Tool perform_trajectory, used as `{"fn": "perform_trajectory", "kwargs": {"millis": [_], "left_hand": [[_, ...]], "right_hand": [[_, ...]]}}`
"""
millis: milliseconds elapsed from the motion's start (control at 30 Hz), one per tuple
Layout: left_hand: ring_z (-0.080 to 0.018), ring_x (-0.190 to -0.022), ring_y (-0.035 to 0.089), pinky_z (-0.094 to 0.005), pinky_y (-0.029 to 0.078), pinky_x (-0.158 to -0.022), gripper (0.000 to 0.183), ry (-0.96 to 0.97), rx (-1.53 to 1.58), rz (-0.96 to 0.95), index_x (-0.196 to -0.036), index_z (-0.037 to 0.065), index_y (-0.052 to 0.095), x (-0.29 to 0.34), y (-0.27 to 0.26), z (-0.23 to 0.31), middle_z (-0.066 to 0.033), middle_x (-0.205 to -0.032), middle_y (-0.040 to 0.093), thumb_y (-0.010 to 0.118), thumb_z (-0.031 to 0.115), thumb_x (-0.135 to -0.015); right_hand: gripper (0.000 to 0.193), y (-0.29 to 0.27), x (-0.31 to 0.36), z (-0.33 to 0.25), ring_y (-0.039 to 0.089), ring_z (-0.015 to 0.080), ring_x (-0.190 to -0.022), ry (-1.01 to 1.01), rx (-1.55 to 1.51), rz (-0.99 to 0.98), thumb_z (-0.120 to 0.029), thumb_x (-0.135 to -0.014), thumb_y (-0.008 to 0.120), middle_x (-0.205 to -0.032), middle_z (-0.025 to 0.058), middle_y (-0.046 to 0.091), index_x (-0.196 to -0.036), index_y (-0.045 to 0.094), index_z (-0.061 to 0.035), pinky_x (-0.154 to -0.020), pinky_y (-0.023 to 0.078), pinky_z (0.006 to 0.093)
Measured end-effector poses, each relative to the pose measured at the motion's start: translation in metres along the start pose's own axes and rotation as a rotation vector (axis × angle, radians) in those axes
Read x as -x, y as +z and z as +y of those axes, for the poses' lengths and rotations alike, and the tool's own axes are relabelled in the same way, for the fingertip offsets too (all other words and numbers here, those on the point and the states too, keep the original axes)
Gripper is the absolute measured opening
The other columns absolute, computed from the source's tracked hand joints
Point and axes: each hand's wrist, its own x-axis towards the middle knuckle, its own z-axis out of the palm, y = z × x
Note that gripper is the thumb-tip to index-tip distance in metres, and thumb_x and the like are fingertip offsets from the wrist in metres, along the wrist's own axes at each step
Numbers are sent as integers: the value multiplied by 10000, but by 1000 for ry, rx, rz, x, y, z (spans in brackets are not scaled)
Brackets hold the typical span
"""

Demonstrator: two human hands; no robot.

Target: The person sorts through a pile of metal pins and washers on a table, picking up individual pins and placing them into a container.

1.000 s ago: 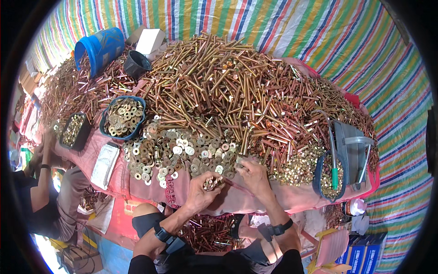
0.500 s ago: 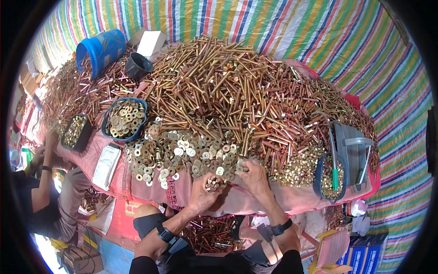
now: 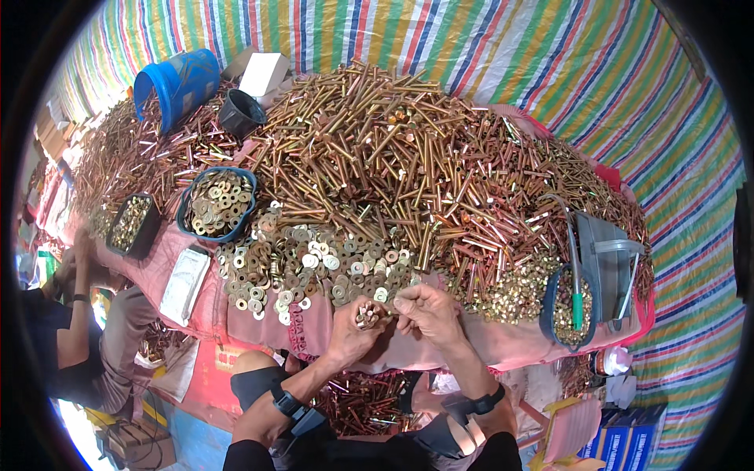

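Over pink cloth (image 3: 404, 349), gripped bolts (image 3: 367, 315) in curled left hand (image 3: 353, 331); pinched fingers of right hand (image 3: 433, 315) nearby, could not discern contents.

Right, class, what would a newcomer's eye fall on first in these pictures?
Probably the great heap of coppery metal rods across the middle of the view. Behind it hangs a brightly striped sheet, filling the upper background. Nearer, the left hand holds a small bundle of metal pieces in front of the loose washers.
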Motion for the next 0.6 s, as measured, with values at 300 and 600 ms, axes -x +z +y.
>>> {"fn": "perform_trajectory", "kwargs": {"millis": [300,600], "left_hand": [[-99,-824,644,-279,542,-755,192,-10,72,10,-1027,3,686,1,-1,-11,-40,-888,720,729,-77,-857],[-76,-815,621,-256,532,-747,194,-13,147,18,-1012,2,684,-1,1,-19,-30,-889,713,726,-93,-848]], "right_hand": [[184,-36,-15,-3,698,162,-705,-513,788,479,-143,-941,803,-883,107,737,-1006,747,20,-629,567,312],[201,-70,-30,7,714,293,-807,-371,1187,596,-119,-876,807,-915,146,711,-1071,788,-72,-751,567,436]]}}
